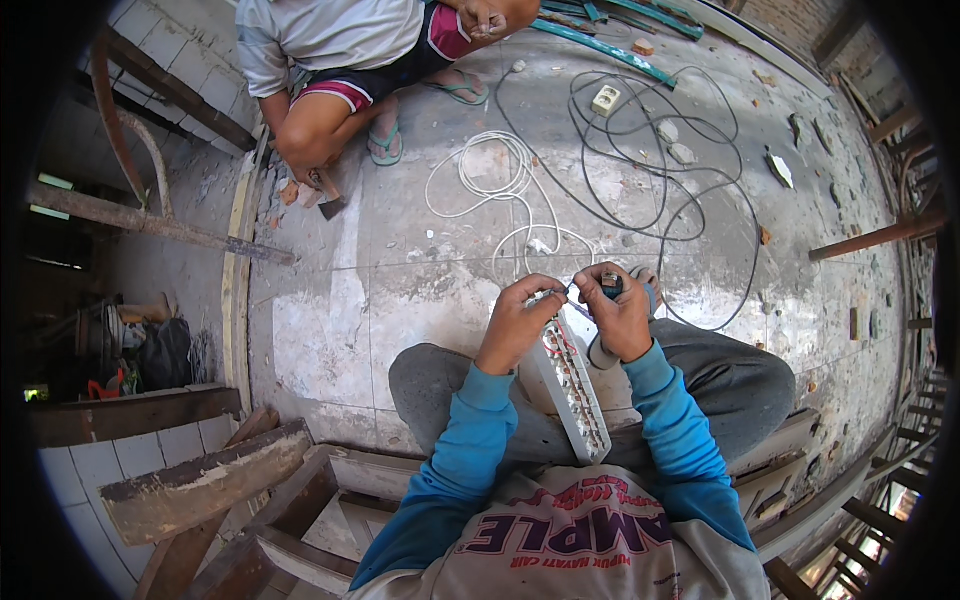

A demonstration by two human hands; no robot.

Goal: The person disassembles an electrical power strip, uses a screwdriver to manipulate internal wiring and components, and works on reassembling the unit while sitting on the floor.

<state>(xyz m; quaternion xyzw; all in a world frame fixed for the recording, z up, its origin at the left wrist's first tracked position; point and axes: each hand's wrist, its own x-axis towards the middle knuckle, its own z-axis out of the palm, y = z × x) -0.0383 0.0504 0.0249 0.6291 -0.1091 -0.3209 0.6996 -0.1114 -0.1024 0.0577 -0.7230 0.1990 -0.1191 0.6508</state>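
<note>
Head view: your left hand [520, 315] pinches top end of long white plastic power strip [572, 385], steadying it on lap, centre; right hand [620, 312] clamps small dark-handled tool [611, 285] at 12 o'clock end; white cable [500, 180] trails beyond.

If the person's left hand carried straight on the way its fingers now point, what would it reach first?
The left hand points toward the right hand, over the top end of the white power strip. It would likely meet the right hand's fingertips and the small tool they hold, though depth is unclear.
</note>
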